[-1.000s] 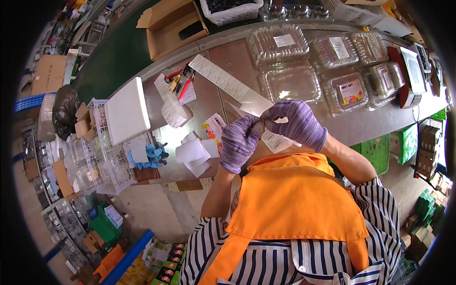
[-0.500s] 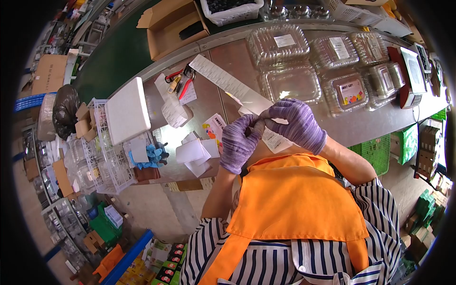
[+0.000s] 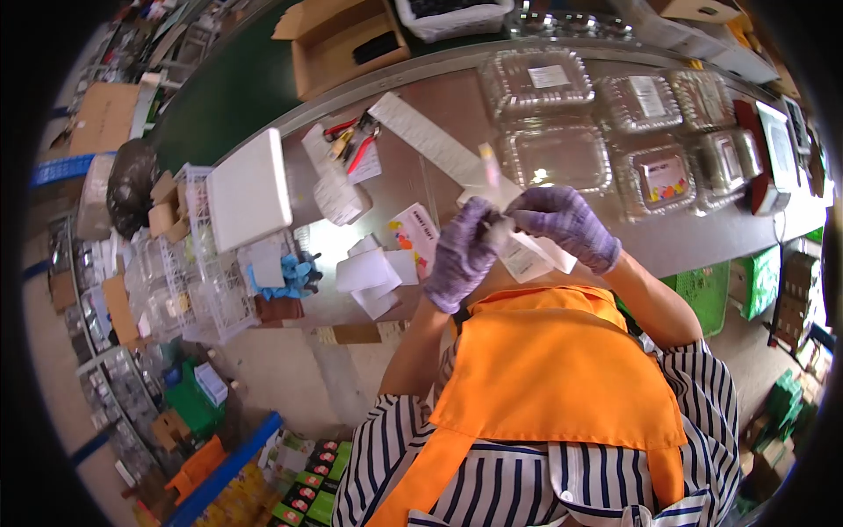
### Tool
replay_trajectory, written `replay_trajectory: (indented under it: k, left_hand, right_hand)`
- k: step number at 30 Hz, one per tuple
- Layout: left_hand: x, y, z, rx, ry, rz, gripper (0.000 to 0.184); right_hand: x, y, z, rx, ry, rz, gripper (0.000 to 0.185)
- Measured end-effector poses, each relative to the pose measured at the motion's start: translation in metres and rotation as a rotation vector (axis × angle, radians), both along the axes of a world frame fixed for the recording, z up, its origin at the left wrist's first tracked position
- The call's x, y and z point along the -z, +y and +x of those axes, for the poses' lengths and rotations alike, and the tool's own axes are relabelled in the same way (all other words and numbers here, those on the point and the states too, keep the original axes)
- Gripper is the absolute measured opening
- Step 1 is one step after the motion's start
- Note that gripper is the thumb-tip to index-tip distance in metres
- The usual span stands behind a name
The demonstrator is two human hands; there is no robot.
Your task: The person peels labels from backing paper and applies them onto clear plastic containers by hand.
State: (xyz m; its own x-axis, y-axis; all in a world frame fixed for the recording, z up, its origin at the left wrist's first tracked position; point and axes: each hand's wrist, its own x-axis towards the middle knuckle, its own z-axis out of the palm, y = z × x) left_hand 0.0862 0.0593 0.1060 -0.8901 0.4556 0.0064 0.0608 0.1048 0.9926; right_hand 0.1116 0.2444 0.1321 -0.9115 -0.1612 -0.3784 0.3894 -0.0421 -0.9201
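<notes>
My left hand point(image 3: 461, 255), in a purple knit glove, is closed with its fingertips pinching the lower end of a thin label point(image 3: 489, 165). The label stands up edge-on and is blurred; pale with pink and yellow patches. My right hand point(image 3: 566, 227), gloved alike, pinches at the same spot, its fingertips meeting the left ones. Below the right fingers lies a printed paper slip point(image 3: 525, 261) with a white curled edge. Beyond the hands runs a long strip of printed labels point(image 3: 426, 136). To the left is a white card point(image 3: 413, 233) with coloured shapes.
Clear plastic clamshell boxes point(image 3: 558, 160) stand on the right of the metal table, with a scale point(image 3: 771, 154) beyond. Scissors with red handles point(image 3: 358, 156), a label roll point(image 3: 340, 200), blank papers point(image 3: 373, 274) and a white lid point(image 3: 250, 189) lie leftward. An open carton point(image 3: 329, 66) sits behind.
The label between my fingers has swung from lying low and leftward to standing upright. My left hand has turned, and a white curled paper edge now shows below my right hand. The view has shifted slightly.
</notes>
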Motion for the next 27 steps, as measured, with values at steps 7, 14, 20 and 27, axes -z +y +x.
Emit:
replay_trajectory:
  k: [7, 14, 20, 27]
  left_hand:
    - [0.015, -0.063, -0.005, -0.141, -0.239, 0.133, 0.027]
    - [0.108, -0.249, -0.02, -0.527, -0.254, -0.573, 0.019]
    - [0.049, -0.167, -0.028, -0.497, 0.349, -0.856, 0.03]
    - [0.028, -0.011, -0.028, 0.083, 0.511, -0.679, 0.044]
  right_hand:
    - [0.006, 0.035, 0.002, 0.127, -0.107, -0.103, 0.017]
    - [0.046, 0.103, 0.018, 0.211, 0.497, 0.807, 0.01]
    - [0.062, 0.131, 0.018, 0.029, 0.822, 1.068, 0.017]
    - [0.079, 0.149, 0.014, -0.079, 0.888, 1.101, 0.017]
